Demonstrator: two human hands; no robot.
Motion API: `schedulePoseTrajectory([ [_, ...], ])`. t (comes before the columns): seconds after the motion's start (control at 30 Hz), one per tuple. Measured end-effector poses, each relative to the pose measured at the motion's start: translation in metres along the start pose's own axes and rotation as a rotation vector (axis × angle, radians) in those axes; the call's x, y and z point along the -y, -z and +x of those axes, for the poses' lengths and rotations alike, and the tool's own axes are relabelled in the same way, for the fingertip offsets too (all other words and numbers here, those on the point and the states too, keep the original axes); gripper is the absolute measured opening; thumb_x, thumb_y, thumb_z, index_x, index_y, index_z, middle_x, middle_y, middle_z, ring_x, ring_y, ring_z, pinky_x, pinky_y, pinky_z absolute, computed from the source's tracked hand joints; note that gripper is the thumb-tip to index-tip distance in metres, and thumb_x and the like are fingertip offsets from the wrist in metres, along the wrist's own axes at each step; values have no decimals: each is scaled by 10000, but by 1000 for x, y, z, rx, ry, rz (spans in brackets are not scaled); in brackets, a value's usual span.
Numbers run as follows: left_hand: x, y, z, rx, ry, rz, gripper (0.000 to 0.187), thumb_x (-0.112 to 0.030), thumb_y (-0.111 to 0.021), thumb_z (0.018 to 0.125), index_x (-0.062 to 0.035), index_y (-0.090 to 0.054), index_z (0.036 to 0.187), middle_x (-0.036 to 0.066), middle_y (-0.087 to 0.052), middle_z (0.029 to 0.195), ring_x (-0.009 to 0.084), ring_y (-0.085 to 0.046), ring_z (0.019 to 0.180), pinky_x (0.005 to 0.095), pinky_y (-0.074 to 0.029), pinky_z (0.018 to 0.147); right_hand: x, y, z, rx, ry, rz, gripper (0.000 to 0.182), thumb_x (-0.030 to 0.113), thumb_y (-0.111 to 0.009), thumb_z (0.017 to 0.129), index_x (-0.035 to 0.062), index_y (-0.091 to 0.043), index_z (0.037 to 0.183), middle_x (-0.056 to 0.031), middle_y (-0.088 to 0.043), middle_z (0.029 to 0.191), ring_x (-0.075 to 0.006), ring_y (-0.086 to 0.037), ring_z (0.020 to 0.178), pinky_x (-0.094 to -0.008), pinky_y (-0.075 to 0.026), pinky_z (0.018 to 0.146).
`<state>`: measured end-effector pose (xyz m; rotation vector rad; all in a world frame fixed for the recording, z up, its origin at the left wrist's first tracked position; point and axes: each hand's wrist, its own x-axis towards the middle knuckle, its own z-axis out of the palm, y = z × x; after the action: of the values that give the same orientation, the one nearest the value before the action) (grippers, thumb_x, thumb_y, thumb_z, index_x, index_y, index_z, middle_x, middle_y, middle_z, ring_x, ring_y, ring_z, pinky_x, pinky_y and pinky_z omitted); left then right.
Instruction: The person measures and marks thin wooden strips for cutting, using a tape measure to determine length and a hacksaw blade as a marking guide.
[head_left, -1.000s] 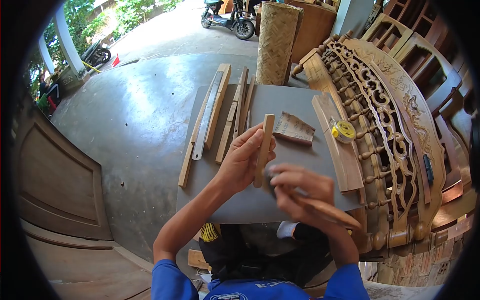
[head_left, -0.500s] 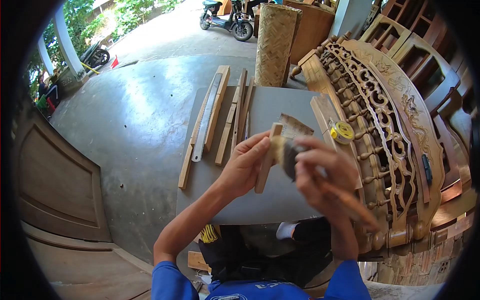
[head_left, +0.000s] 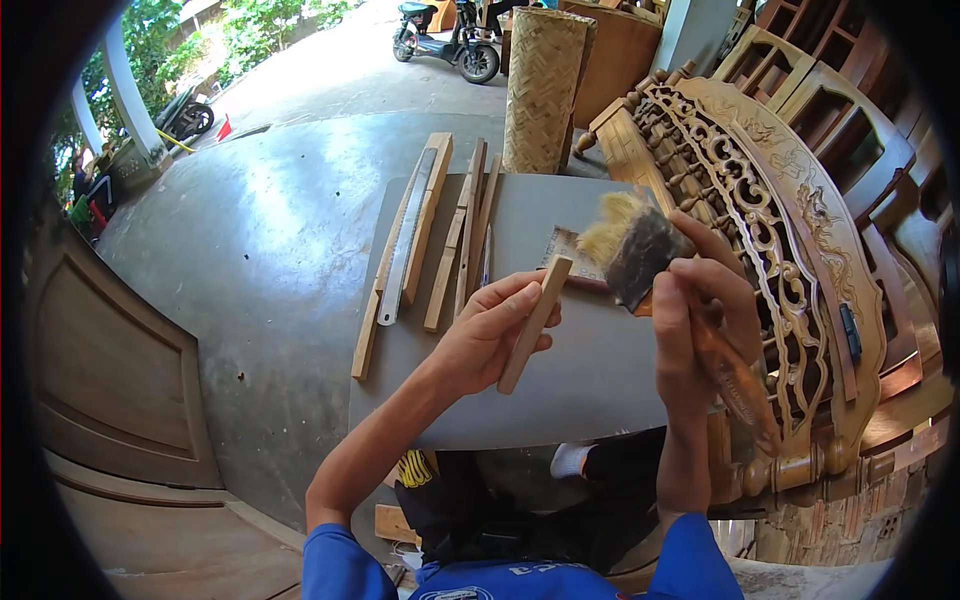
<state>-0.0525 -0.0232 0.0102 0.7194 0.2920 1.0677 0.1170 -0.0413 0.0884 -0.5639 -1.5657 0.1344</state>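
Note:
My left hand [head_left: 487,335] is closed round a short wooden strip [head_left: 534,325], which it holds up at a slant over the grey table [head_left: 590,400]. In my right hand [head_left: 695,330] is a brush [head_left: 650,255] with pale bristles, a dark ferrule and an orange-brown handle; the bristles point up and left, apart from the strip. Beneath the bristles lies a printed sandpaper-like piece [head_left: 565,250]. Several wooden strips [head_left: 445,265] and a metal ruler or blade [head_left: 408,240] lie on the table's left side, with a thin pencil-like item [head_left: 487,255] beside them.
A carved wooden panel [head_left: 810,200] with turned spindles stands along the table's right side. Behind the table is a tall woven roll [head_left: 545,90]. A scooter [head_left: 450,45] stands farther back, and brown wooden panels [head_left: 110,350] are on the left.
My right hand has moved the brush up and right, away from the strip. My left hand and the strip have shifted slightly. The yellow tape measure is now hidden from view.

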Motion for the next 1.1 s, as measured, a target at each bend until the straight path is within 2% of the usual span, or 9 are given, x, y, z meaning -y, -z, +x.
schedulePoseTrajectory([
  [0.2,-7,4,2,-118,-89,24,314,-245,-469,916,-36,-472,1151,53,-559,940,108,-567,838,225,-531,642,8,-7,-50,720,-149,208,192,5,-653,701,35,-584,878,-142,-599,1030,-222,-641,778,-288,-534,639],
  [0.3,-3,10,2,-54,-69,72,310,-252,-471,916,-23,-498,1122,46,-584,932,88,-592,821,209,-527,648,9,-3,-47,685,-151,165,182,3,-654,697,41,-587,862,-127,-604,1021,-225,-641,771,-288,-535,645],
  [0.4,0,6,2,-34,-35,152,303,-252,-469,919,-11,-533,1090,25,-601,887,60,-590,777,192,-510,652,0,-1,-16,321,-298,148,180,-11,-651,689,54,-592,846,-113,-608,1004,-227,-640,761,-290,-529,640],
  [0.5,-3,1,5,-93,-154,183,302,-254,-473,921,-8,-574,1065,-4,-598,841,33,-556,740,172,-463,630,0,-11,-20,279,-93,3,177,-22,-649,681,49,-592,833,-110,-609,988,-233,-639,748,-288,-523,632],
  [0.63,-4,16,5,-145,-221,294,303,-258,-488,914,-13,-584,1064,0,-589,821,32,-534,712,171,-441,618,15,-20,-60,650,-214,175,168,-31,-641,678,38,-591,824,-103,-610,972,-228,-640,747,-287,-521,638],
  [0.73,2,15,2,-64,-65,354,304,-246,-470,920,-5,-554,1085,34,-595,842,70,-567,742,207,-481,678,7,-16,-41,363,-71,-27,167,-39,-632,685,35,-590,828,-107,-613,966,-207,-640,736,-276,-519,634],
  [0.8,5,9,3,-52,-59,266,294,-246,-474,919,-8,-571,1062,30,-599,843,64,-568,747,205,-484,684,3,-7,-18,153,-302,75,156,-49,-623,702,24,-584,833,-122,-616,965,-189,-632,770,-258,-518,644],
  [0.87,0,3,5,-58,-88,308,290,-243,-473,919,-7,-577,1053,31,-602,848,63,-570,748,204,-487,682,3,-1,-6,99,-53,-172,172,-43,-633,702,28,-589,853,-129,-610,979,-219,-629,812,-279,-521,670],
  [1.1,1,7,3,-150,-105,417,283,-245,-513,903,-6,-606,1022,14,-605,817,43,-517,710,193,-439,636,18,-5,-57,658,-136,49,222,-28,-653,670,54,-612,872,-130,-583,1048,-256,-619,875,-308,-512,730],
])
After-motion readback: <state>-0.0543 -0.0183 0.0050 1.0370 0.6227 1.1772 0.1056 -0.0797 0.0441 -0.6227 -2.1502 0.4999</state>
